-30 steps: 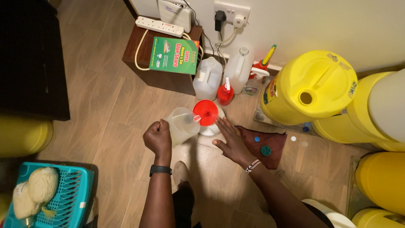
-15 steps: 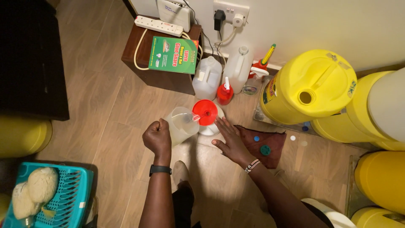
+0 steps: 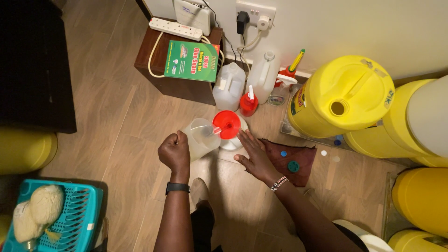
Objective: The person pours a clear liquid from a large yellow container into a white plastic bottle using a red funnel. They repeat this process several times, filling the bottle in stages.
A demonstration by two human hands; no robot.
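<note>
My left hand [image 3: 175,154] grips the handle of a clear plastic jug [image 3: 199,138], tilted with its spout over a red funnel [image 3: 227,124]. The funnel sits in the neck of a white bottle [image 3: 232,140] standing on the wooden floor. My right hand [image 3: 252,154] rests flat with fingers spread against the side of that bottle, on the edge of a dark brown cloth [image 3: 291,158]. A black band is on my left wrist, a beaded bracelet on my right.
White jugs [image 3: 228,86] and a red-capped bottle [image 3: 248,102] stand behind the funnel. Large yellow drums [image 3: 343,98] crowd the right. A wooden stand [image 3: 175,70] holds a green box and a power strip. A teal basket [image 3: 70,219] sits at bottom left. Bottle caps lie on the cloth.
</note>
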